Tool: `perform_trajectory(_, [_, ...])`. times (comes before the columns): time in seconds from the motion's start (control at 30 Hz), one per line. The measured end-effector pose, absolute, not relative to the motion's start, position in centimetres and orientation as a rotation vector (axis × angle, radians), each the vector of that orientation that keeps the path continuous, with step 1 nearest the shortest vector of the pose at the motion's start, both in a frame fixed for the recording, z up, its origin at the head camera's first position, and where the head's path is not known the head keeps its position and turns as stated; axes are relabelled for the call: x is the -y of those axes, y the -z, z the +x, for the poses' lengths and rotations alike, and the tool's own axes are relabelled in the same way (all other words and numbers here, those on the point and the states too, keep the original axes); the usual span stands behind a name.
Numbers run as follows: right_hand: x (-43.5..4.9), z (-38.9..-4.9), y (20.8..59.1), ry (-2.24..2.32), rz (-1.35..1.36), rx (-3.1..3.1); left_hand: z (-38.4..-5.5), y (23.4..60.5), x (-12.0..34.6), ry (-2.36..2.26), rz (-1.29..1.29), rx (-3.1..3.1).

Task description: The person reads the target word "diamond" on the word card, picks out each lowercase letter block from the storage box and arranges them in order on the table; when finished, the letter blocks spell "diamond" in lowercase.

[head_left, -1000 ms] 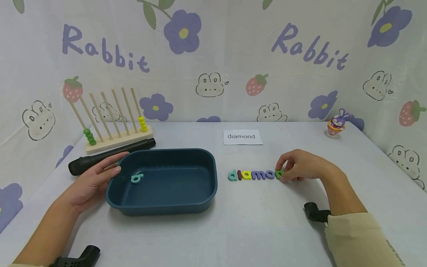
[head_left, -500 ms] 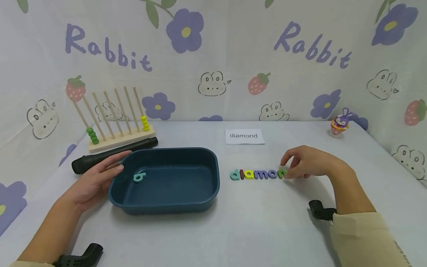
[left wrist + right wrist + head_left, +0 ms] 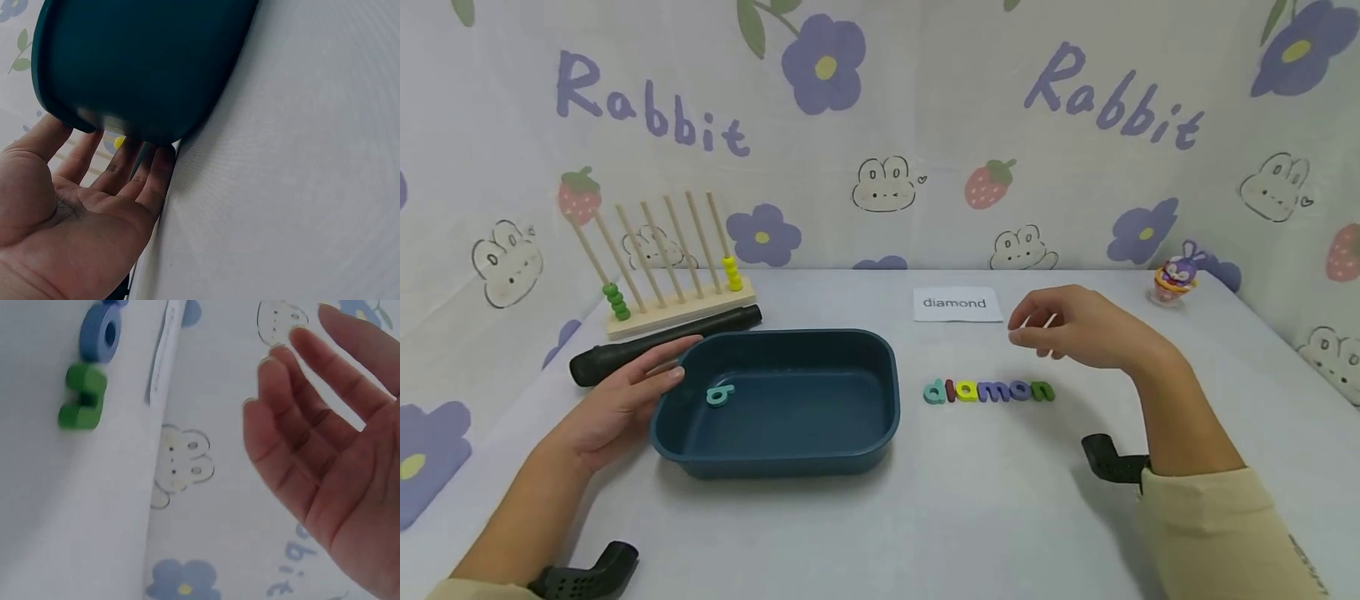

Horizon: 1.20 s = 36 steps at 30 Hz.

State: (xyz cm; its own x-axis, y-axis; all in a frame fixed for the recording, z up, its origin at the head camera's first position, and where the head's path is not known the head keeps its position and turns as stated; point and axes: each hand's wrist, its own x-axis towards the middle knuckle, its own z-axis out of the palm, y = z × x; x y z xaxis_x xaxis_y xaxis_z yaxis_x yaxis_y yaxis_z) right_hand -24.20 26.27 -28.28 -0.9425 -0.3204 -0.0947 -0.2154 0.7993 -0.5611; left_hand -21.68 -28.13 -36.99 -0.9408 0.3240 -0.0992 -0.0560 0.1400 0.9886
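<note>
My left hand point(image 3: 617, 408) touches the left end of a dark blue plastic tub point(image 3: 797, 433), its fingers fairly straight in the left wrist view. Inside the tub lies one teal letter d point(image 3: 718, 396). On the table to the right, a row of coloured letters reads "diamon", from a teal d point(image 3: 934, 392) to a green n point(image 3: 1042, 391). Above and behind the row's right end hovers my right hand point(image 3: 1075, 329), fingers loosely bent and holding nothing. The right wrist view shows the green n point(image 3: 84, 397) apart from that hand.
A white card point(image 3: 957, 304) printed "diamond" lies behind the letters. A wooden bead rack point(image 3: 681, 308) and a black microphone-shaped object point(image 3: 662, 343) are behind the tub. At the back right stands a small purple rabbit figure point(image 3: 1176, 275).
My right hand has let go of the green n and lifted up and away from it. The left hand stays at the tub. The whole head view has shifted slightly.
</note>
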Motion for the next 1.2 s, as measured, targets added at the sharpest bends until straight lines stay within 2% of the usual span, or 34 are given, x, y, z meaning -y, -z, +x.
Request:
perform_trajectory(0.27, [-22.6, -25.1, 28.2, 1.087, -0.597, -2.652, -21.9, 37.1, 28.0, -1.854, 0.257, -2.155])
perform_trajectory(0.7, [-15.1, -27.4, 25.8, 0.943, -0.832, -2.545, -21.8, 37.0, 28.1, -1.881, 0.260, -2.139])
perform_trajectory(1.2, [-7.9, -28.4, 23.3, 0.758, -0.938, -2.493, -21.9, 36.7, 28.2, -1.871, 0.244, -2.143])
